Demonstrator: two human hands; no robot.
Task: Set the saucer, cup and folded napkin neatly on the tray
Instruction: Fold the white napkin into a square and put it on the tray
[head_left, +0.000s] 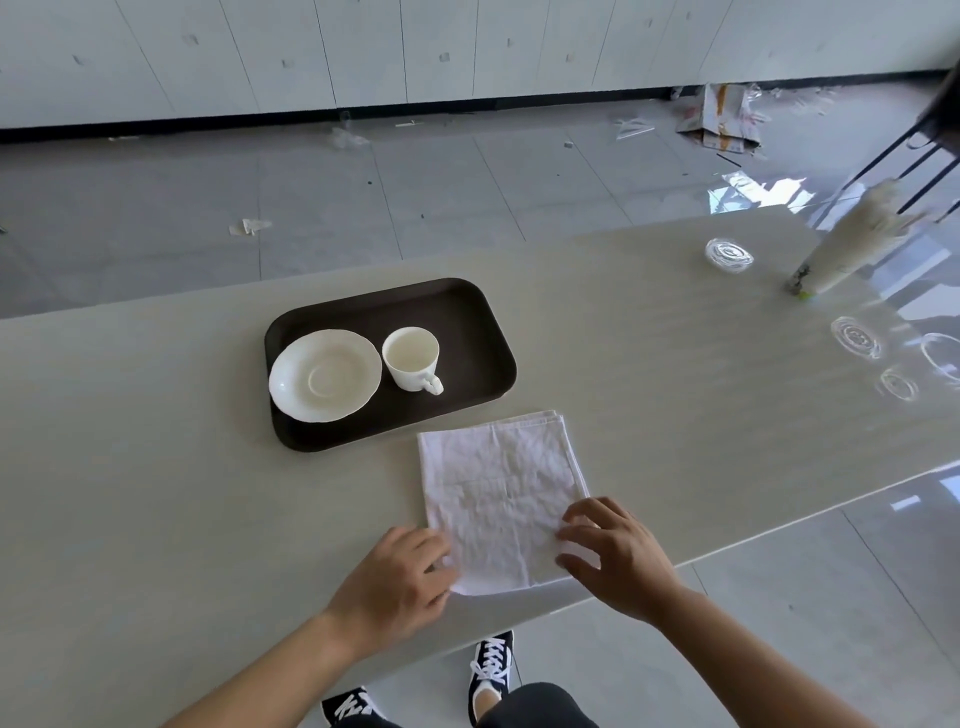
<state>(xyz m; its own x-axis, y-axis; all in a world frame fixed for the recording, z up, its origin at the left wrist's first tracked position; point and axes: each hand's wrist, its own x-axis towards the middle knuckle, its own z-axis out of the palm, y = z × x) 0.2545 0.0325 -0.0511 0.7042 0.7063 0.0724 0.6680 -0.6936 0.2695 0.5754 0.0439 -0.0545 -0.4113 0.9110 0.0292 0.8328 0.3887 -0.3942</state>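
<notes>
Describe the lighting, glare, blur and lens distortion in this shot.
Head view: bright, even daylight, with only soft shadows under the cup and both hands; strong window glare on the glossy floor at upper right; the wide-angle lens bows the table edges and wall lines; the tray, saucer and napkin look sharp, while the whitish bundle at far right is smeared.

Pale beige table (649, 332), faint streaked grain, glossy toward its right end. Directly on it: a dark brown tray (467, 317) left of centre; a folded white napkin (498, 483) just in front of the tray's near right corner, close to the table's front edge; several clear glass pieces (729, 254) well apart at the far right; a whitish bundle (852, 249) lay tilted beside them.
</notes>
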